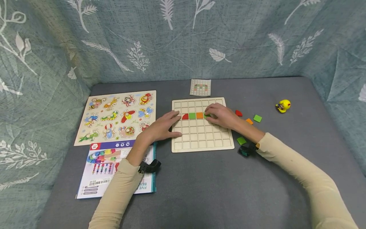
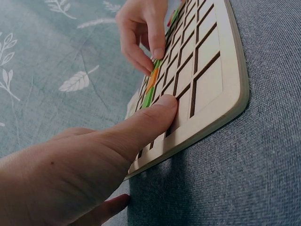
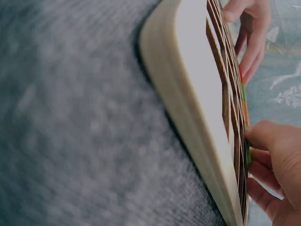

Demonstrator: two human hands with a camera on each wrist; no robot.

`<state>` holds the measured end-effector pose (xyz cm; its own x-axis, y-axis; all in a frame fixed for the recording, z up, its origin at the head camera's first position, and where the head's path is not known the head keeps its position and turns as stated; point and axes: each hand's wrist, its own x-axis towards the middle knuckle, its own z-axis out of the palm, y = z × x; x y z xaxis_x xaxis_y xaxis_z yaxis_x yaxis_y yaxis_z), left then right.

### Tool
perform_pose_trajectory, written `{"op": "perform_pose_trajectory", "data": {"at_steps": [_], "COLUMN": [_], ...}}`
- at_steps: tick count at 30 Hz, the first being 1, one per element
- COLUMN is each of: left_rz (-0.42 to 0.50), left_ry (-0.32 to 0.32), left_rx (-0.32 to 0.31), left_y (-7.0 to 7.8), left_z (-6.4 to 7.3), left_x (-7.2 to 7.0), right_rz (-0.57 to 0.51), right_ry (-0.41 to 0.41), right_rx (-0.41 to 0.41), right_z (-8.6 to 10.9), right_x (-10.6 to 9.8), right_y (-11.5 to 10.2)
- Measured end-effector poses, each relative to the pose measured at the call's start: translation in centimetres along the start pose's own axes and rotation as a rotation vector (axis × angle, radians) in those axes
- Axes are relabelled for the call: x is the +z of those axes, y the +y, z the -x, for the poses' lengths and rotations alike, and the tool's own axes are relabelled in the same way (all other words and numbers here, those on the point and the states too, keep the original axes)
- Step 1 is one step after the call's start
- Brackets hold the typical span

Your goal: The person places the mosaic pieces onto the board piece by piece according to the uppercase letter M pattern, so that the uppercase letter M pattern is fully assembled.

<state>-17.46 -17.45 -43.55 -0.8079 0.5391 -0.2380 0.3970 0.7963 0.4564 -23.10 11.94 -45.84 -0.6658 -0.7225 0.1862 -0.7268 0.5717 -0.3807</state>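
Observation:
A wooden grid board (image 1: 200, 137) lies on the grey table. One row of it holds a red rounded piece (image 1: 185, 116), a green square (image 1: 192, 115) and an orange square (image 1: 199, 115), side by side. To their right, my right hand (image 1: 220, 116) pinches a green tile (image 3: 249, 150) between thumb and fingers, down at the board's surface in the same row. My left hand (image 1: 164, 125) rests at the board's left edge, thumb on the grid and fingers spread, holding no piece. The right fingers partly cover the green tile in the head view.
Right of the board lie a red piece (image 1: 238, 113), an orange piece (image 1: 249, 121) and green squares (image 1: 257, 118). A yellow toy duck (image 1: 283, 106) stands farther right. Behind the board is a pattern card (image 1: 200, 87). An insect puzzle (image 1: 119, 116) and a bead box (image 1: 85, 181) lie left.

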Motion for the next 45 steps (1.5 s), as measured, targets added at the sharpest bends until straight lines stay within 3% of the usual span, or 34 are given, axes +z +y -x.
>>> {"op": "perform_pose_trajectory", "data": {"at_steps": [6,13,18,24,36,45], "left_rz": [0.007,0.006,0.011,0.013,0.015,0.012], "left_ry": [-0.001,-0.003,-0.002,-0.005,-0.001,-0.005], "left_rx": [-0.005,-0.007,-0.009,-0.007,-0.008,-0.018], "left_y": [0.0,0.0,0.0,0.1,-0.1,-0.2], "left_z": [0.0,0.1,0.1,0.1,0.0,0.0], "left_x": [0.1,0.2,0.2,0.2,0.2,0.1], "right_rz": [-0.036,-0.144,-0.142,-0.133,-0.075,-0.111], "right_ry": [-0.004,0.092,0.129,0.106,0.105,0.086], "right_rx": [0.042,0.143,0.22,0.306,0.278,0.282], "right_z": [0.7,3.0,4.5,6.0,7.4,7.7], "right_x": [-0.5,-2.2,-3.5,-4.7,-4.5,-4.2], "right_y": [-0.1,1.3,2.5,3.7,5.0,5.3]}}
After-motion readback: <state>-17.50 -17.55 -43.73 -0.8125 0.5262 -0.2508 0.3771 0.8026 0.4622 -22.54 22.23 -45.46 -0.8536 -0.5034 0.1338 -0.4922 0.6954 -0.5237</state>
